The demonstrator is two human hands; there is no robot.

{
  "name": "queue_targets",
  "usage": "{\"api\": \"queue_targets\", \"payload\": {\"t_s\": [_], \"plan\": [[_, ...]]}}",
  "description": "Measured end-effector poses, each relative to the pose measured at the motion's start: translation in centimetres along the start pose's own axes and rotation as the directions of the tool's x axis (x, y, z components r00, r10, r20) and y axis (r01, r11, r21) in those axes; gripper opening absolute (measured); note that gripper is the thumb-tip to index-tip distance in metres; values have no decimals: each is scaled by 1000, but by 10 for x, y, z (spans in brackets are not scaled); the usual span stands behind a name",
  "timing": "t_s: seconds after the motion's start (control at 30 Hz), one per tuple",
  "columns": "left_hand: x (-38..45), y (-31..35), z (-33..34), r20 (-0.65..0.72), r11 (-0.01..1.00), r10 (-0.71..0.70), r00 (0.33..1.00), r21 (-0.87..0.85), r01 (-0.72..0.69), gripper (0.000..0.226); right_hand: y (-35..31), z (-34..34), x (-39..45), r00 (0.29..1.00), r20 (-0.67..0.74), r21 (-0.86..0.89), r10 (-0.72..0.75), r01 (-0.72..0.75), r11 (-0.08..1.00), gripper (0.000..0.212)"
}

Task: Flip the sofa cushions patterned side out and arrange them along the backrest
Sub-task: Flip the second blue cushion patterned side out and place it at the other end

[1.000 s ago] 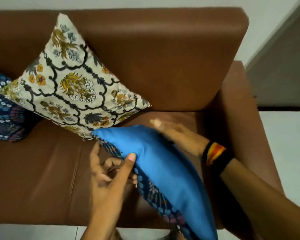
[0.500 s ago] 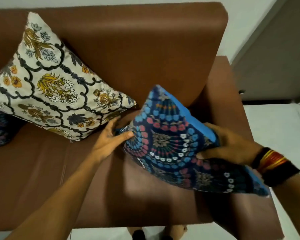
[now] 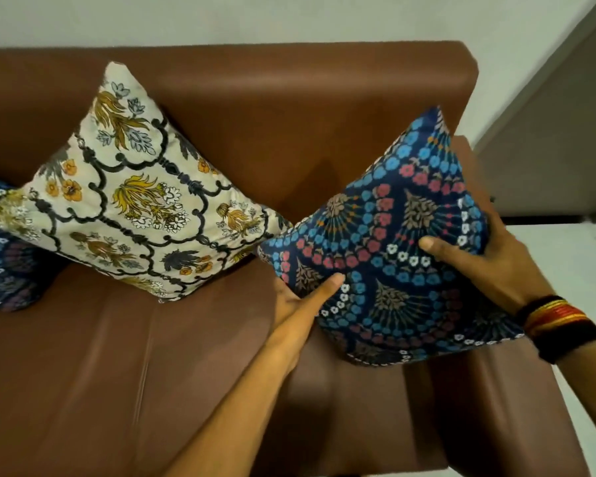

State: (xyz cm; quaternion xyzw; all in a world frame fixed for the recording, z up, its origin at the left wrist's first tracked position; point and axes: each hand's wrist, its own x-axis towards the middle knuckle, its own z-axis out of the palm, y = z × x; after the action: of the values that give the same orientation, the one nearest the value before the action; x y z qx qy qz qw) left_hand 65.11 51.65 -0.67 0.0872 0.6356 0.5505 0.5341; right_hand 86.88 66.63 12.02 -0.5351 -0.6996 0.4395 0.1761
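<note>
1. Item in hand: the blue cushion is patterned side out, tilted on one corner at the right end of the sofa, near the backrest and armrest. Whether it touches the backrest or the seat cannot be determined.
2. Left hand: closed on the lower left edge of the blue cushion, thumb on the patterned face, fingers hidden behind it.
3. Right hand: gripping the right edge of the same cushion, thumb pressed on the front face. A striped wristband sits on this wrist.
4. Completed, as judged from the layout: the cream floral cushion leans on the backrest at the centre, standing on a corner, pattern outward. A second blue cushion lies at the left edge of view, pattern visible, partly overlapped by the cream floral cushion's corner; its contact with the backrest is out of frame.
5. The blue cushion's left corner lies just beside the cream floral cushion's right corner; contact cannot be confirmed.
6. Remaining, by estimate: seat the blue cushion against the backrest and release both hands. The task appears close to its end; no plain-side cushion is visible.
</note>
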Motion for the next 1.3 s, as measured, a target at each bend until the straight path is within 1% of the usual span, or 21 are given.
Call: {"api": "queue_targets", "payload": {"t_s": [0.1, 0.17, 0.23, 0.27, 0.33, 0.4, 0.47, 0.53, 0.6, 0.67, 0.7, 0.77, 0.87, 0.93, 1.0, 1.03, 1.1, 1.2, 1.23, 1.27, 1.3], "plan": [[8, 18, 6, -63, 984, 176, 982, 32, -174, 86, -4, -11, 37, 999, -41, 52, -21, 23, 998, 80], [18, 34, 10, -122, 968, 246, 962, 80, -238, 98, -7, -14, 67, 999, -5, 97, -38, 38, 995, 84], [31, 45, 13, -145, 965, 236, 961, 153, -214, 122, -9, -8, 94, 997, 55, 106, -49, 43, 993, 79], [38, 48, 14, -152, 968, 210, 966, 174, -183, 126, -6, -4, 108, 995, 85, 101, -50, 42, 994, 80], [51, 49, 18, -163, 980, 131, 978, 173, -103, 116, 3, 2, 132, 987, 157, 71, -32, 21, 997, 92], [54, 45, 18, -208, 986, 108, 972, 148, -78, 105, 7, 8, 143, 984, 179, 11, -6, 4, 1000, 102], [48, 42, 18, -299, 989, 126, 946, 108, -98, 119, 6, 7, 140, 995, 90, -3, -47, 48, 999, 110], [41, 32, 17, -343, 998, 65, 937, 25, -60, 132, 0, 3, 133, 989, -72, 40, -128, 131, 991, 117], [35, 17, 23, -241, 995, -97, 966, -58, 85, 127, -11, 5, 133, 977, -97, 59, -192, 198, 978, 112], [35, 9, 36, -154, 966, -255, 955, -85, 244, 123, -26, 13, 139, 982, -15, 48, -190, 191, 980, 97], [38, 9, 43, -132, 955, -281, 951, -130, 265, 124, -32, 18, 142, 982, 12, 25, -188, 188, 982, 90], [50, 10, 59, -126, 948, -260, 957, -219, 229, 128, -35, 23, 149, 979, -3, -11, -202, 202, 979, 81], [58, 7, 69, -106, 932, -221, 970, -315, 178, 144, -34, 20, 152, 968, -33, -1, -249, 249, 969, 75], [57, 2, 66, -68, 930, -200, 977, -327, 167, 142, -32, 18, 151, 970, -24, 20, -241, 241, 970, 75], [55, 1, 58, -51, 921, -216, 975, -344, 186, 140, -33, 17, 148, 983, -30, -1, -181, 181, 984, 79], [55, 0, 51, -67, 913, -230, 971, -361, 191, 145, -36, 17, 144, 986, -50, -17, -157, 156, 988, 82], [50, 7, 24, -155, 904, -260, 953, -385, 184, 148, -54, 23, 133, 965, -149, -86, -216, 205, 975, 90], [43, 17, -46, -394, 898, -286, 874, -429, 100, 132, -106, 45, 109, 840, -303, -190, -450, 409, 893, 86], [41, 25, -72, -459, 881, -280, 843, -471, 36, 122, -128, 60, 105, 803, -313, -197, -507, 467, 862, 82], [42, 35, -96, -510, 860, -231, 829, -506, -72, 108, -151, 79, 102, 793, -288, -177, -537, 507, 844, 76], [43, 47, -118, -554, 837, -156, 818, -514, -189, 94, -175, 102, 102, 820, -227, -125, -526, 511, 851, 72]]}}
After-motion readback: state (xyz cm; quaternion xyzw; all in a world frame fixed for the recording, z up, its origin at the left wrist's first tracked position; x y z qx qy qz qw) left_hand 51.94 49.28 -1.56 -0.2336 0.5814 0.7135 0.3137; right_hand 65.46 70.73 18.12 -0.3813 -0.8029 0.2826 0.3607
